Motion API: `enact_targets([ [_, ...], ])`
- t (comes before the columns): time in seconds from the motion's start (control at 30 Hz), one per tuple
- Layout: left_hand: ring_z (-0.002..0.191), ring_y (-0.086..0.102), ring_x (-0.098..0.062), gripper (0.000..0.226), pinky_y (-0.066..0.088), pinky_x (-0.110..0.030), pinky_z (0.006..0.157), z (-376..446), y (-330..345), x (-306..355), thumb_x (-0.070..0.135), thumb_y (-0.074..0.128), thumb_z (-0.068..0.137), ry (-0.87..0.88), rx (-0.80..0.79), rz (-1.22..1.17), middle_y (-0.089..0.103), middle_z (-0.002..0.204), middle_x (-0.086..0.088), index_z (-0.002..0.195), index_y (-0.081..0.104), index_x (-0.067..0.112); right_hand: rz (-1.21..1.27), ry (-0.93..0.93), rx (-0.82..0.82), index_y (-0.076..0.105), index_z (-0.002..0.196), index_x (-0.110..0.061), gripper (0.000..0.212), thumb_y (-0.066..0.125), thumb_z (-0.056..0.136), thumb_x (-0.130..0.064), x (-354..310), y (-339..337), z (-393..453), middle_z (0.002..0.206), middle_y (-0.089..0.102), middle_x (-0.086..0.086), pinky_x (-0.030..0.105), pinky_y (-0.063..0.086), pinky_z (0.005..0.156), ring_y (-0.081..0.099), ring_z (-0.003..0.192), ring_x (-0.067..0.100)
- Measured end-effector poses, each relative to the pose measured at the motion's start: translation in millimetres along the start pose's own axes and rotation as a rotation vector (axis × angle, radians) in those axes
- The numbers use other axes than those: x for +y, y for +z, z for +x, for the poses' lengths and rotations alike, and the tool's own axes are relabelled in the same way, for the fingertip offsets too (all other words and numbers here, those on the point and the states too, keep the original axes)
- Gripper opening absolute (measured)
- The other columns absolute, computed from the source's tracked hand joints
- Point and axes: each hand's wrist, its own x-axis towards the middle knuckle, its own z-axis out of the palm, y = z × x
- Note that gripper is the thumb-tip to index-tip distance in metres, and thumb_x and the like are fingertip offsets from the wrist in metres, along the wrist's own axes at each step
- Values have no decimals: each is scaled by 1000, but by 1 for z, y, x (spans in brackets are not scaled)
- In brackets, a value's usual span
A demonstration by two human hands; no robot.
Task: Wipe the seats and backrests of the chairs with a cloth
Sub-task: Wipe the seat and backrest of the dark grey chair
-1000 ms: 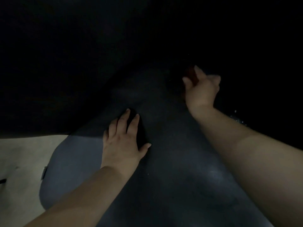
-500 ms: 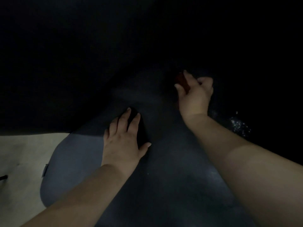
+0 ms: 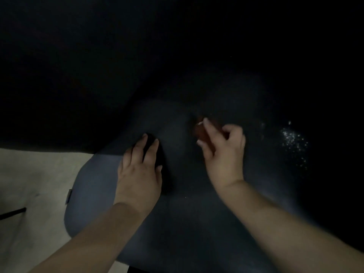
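The scene is very dark. A dark grey-blue padded chair seat (image 3: pixel 94 186) fills the middle and lower part of the view. My left hand (image 3: pixel 139 170) lies flat on the seat with straight fingers, its shadow beside it. My right hand (image 3: pixel 222 150) grips a small reddish-brown cloth (image 3: pixel 201 131) bunched in its curled fingers and presses it on the seat further back. The backrest is lost in the dark above.
Pale floor (image 3: pixel 33 178) shows at the lower left past the seat's rounded edge, with a dark chair leg (image 3: pixel 11 212) on it. A patch of bright specks (image 3: pixel 293 140) glints on the seat at the right. The upper half is black.
My right hand has drawn the cloth toward me and to the left across the seat. My left hand has stayed in place.
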Motion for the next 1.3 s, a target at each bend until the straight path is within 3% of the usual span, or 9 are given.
enact_targets([
  [0.1, 138, 17, -24, 62, 13, -36, 115, -3, 0, -3, 27, 53, 93, -4, -19, -23, 17, 158, -1, 150, 30, 23, 7, -123, -159, 49, 136, -41, 71, 79, 76, -17, -6, 0, -69, 121, 39, 7, 50, 52, 88, 48, 106, 31],
  [0.23, 138, 18, -26, 62, 20, -42, 114, -8, -1, -5, 27, 54, 92, 0, -11, -11, 18, 158, -1, 149, 30, 23, -69, -293, -294, 53, 133, -40, 82, 88, 64, -14, 8, -19, -112, 116, 42, 6, 46, 55, 80, 49, 99, 26],
  [0.33, 139, 17, -26, 63, 20, -42, 114, -8, 1, -4, 29, 54, 92, -14, -9, 12, 17, 158, -1, 150, 29, 23, -90, -199, -129, 62, 128, -29, 71, 88, 66, -9, 24, -25, -82, 110, 52, 20, 49, 53, 84, 55, 93, 39],
  [0.47, 140, 14, -25, 64, 17, -41, 116, -8, 6, 4, 31, 52, 93, -7, -15, 19, 12, 159, 2, 150, 26, 22, -50, 111, 59, 60, 132, -29, 56, 78, 80, -18, 19, -17, -64, 117, 46, 18, 45, 44, 96, 46, 104, 34],
  [0.63, 138, 12, -24, 67, 19, -43, 114, -8, 12, 18, 33, 56, 90, 26, -15, -3, 13, 159, 0, 150, 28, 23, -43, -156, -165, 61, 130, -33, 65, 85, 72, -16, 4, -17, -107, 112, 52, 16, 52, 53, 83, 53, 97, 34],
  [0.7, 137, 12, -24, 69, 21, -44, 113, -9, 15, 22, 36, 58, 89, 64, -21, 30, 14, 158, 0, 150, 27, 24, -74, -196, -155, 65, 127, -31, 63, 86, 69, -17, 24, -28, -89, 107, 55, 19, 52, 53, 79, 55, 91, 38],
  [0.87, 135, 21, -30, 72, 29, -50, 109, -7, 21, 35, 38, 63, 86, 85, -6, 71, 20, 157, -2, 148, 32, 22, -76, 151, 141, 60, 132, -30, 52, 75, 83, -20, 77, -50, -15, 117, 45, 20, 48, 43, 99, 47, 105, 38],
  [1.07, 136, 22, -31, 72, 30, -52, 108, -3, 29, 52, 39, 63, 85, 71, 23, 71, 20, 157, -2, 148, 32, 22, -34, 254, 250, 60, 130, -32, 46, 72, 86, -27, 85, -44, 42, 121, 42, 12, 38, 36, 107, 41, 110, 25],
  [1.3, 138, 17, -31, 87, 27, -48, 112, 5, 23, 68, 47, 67, 81, 60, -71, 118, 12, 158, -2, 151, 22, 26, -22, -120, -73, 66, 125, -27, 52, 81, 76, -17, 68, -56, -22, 111, 51, 18, 47, 48, 90, 51, 98, 38],
])
